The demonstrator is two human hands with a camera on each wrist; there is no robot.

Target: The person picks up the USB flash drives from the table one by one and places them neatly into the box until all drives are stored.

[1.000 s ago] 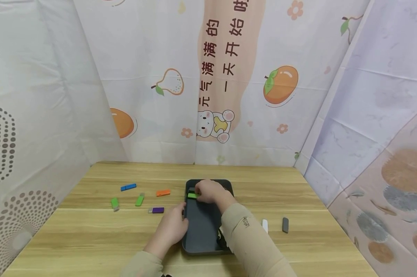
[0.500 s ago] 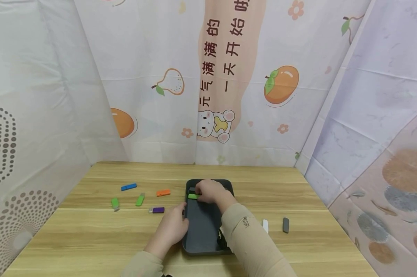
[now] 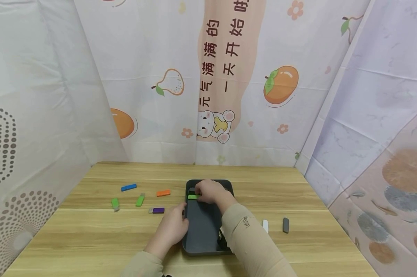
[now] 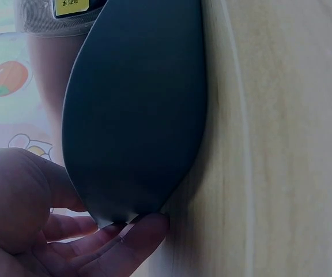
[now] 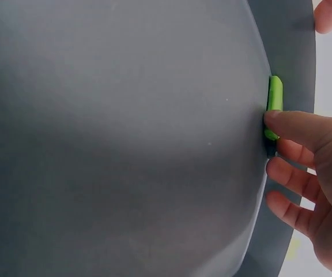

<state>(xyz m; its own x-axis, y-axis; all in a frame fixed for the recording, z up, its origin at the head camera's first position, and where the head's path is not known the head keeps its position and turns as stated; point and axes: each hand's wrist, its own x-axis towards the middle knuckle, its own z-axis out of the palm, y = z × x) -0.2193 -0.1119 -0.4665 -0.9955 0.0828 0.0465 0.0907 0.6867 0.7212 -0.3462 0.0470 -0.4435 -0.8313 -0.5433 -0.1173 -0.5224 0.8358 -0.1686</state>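
Note:
A dark grey tray [image 3: 203,227] lies on the wooden table. My left hand [image 3: 174,225] grips its left wall; in the left wrist view the fingers [image 4: 144,236] wrap around the tray's edge. Inside the tray's far left corner, my right hand [image 3: 210,191] holds a green USB stick [image 3: 192,197]. The right wrist view shows the thumb on this green stick [image 5: 275,92], which lies along the tray wall, its lower end partly hidden by the thumb. A small dark piece [image 3: 191,190] shows just beyond it; its kind is unclear.
Left of the tray lie USB sticks: blue [image 3: 128,187], orange [image 3: 163,193], purple [image 3: 158,210] and green ones [image 3: 115,203]. A white stick [image 3: 265,225] and a grey one [image 3: 286,225] lie to the right. A black item [image 3: 222,239] in the tray is partly behind the right sleeve.

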